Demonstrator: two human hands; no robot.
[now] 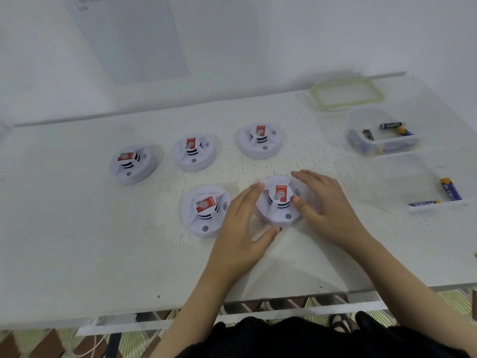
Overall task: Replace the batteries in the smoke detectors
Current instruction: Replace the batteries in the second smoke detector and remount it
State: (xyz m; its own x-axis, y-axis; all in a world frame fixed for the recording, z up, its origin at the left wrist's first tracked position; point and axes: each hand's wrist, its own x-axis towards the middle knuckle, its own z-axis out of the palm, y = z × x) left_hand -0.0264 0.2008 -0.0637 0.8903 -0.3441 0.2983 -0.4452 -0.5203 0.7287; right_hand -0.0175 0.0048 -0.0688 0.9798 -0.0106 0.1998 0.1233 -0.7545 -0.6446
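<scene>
Five white round smoke detectors with red labels stand on the white table. Three form a back row: left, middle, right. A fourth sits front left. Both hands flank the fifth detector at front centre. My left hand lies along its left side with straight fingers, the thumb at its near edge. My right hand reaches around its right side with spread fingers, the thumb touching the raised centre. The detector rests on the table.
At the right, a clear plastic box holds several batteries. Nearer, a second clear container has two batteries in it. A green-rimmed lid lies at the back right. A wall stands behind the table; its front edge is close to me.
</scene>
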